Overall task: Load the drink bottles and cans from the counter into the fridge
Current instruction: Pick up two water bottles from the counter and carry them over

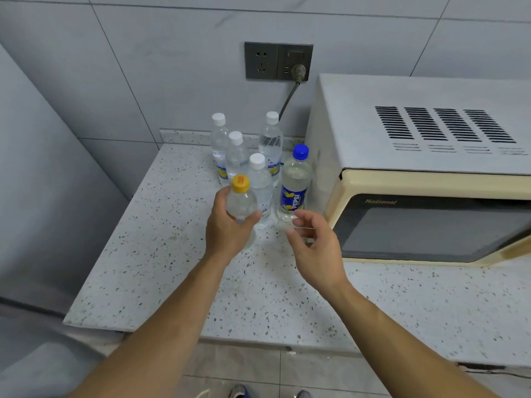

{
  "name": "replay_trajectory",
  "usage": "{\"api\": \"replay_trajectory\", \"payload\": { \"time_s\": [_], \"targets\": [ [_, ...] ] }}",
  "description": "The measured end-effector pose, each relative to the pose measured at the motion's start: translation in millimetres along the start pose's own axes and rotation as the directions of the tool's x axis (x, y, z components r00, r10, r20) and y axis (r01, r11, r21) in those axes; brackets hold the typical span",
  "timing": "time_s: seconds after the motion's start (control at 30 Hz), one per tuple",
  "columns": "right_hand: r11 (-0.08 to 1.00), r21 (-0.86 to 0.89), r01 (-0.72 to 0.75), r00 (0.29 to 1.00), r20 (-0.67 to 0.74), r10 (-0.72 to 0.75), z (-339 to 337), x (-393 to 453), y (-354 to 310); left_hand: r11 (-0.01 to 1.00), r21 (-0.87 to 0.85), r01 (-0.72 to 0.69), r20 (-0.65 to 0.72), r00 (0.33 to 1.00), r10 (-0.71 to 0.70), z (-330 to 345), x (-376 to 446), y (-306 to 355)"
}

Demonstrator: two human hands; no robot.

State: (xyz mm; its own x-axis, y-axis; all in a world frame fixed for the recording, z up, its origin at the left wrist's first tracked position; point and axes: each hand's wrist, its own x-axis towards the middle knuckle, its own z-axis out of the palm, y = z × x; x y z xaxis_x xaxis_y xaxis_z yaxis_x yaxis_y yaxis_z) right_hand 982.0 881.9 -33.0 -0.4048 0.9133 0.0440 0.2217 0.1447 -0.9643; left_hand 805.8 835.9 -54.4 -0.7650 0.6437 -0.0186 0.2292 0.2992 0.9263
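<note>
A cluster of bottles stands at the back of the counter [178,254], near the wall. The microwave [425,173] sits on the counter just right of the cluster, with the Pepsi bottle [294,185] nearest to it. Behind the Pepsi bottle stand four capped bottles [260,185], two at the back by the wall and two before them. The left hand [227,222] holds a bottle [240,201] at the cluster's front left. The right hand [314,245] hovers before the Pepsi bottle. The fridge [43,182] stands left of the counter. A socket [278,62] is on the wall above the bottles.
</note>
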Motion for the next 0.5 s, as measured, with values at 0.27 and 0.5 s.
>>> {"api": "replay_trajectory", "payload": {
  "time_s": [0.27,0.5],
  "targets": [
    [0.976,0.159,0.147,0.989,-0.034,-0.143,-3.1,-4.8,-27.0,0.968,-0.215,-0.127,0.233,0.956,0.178,60.3,-37.2,30.1],
    [0.965,0.114,0.235,0.970,-0.095,-0.225,1.3,13.4,-51.4,0.992,-0.118,-0.036,0.388,0.918,0.079,58.8,-36.7,37.6]
  ]
}}
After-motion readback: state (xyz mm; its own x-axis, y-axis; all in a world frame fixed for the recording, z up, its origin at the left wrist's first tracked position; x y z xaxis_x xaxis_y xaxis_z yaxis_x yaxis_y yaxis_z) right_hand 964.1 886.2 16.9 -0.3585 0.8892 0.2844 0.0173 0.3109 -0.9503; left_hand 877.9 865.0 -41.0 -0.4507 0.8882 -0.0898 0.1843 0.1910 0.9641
